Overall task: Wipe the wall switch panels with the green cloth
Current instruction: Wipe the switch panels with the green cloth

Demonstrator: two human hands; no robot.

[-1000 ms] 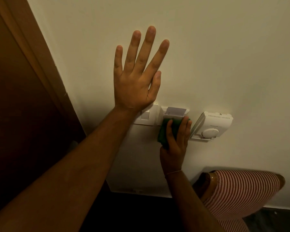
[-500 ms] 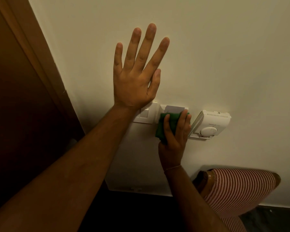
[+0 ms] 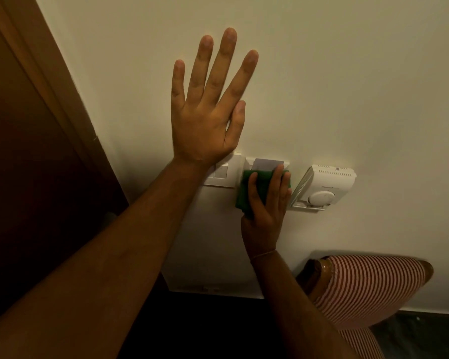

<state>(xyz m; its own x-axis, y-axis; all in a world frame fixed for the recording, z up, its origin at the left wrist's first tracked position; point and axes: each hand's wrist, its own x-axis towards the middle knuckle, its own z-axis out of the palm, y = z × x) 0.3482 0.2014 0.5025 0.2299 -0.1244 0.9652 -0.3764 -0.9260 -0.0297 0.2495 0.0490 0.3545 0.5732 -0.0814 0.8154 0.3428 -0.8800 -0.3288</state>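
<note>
Three white fittings sit in a row on the cream wall: a light switch panel (image 3: 222, 174), a card-slot panel (image 3: 267, 164) with a card in it, and a thermostat (image 3: 321, 187) with a round dial. My right hand (image 3: 266, 211) presses the folded green cloth (image 3: 244, 193) flat against the card-slot panel, covering its lower part. My left hand (image 3: 208, 110) rests flat on the wall above the light switch panel, fingers spread, holding nothing; its wrist hides the switch panel's left part.
A brown wooden door and frame (image 3: 37, 125) run along the left. A chair back with red-and-white striped fabric (image 3: 368, 288) stands against the wall at the lower right, below the thermostat. A white skirting (image 3: 213, 288) meets the dark floor.
My right hand has slid the green cloth upward over the card-slot panel. The left hand has stayed flat on the wall.
</note>
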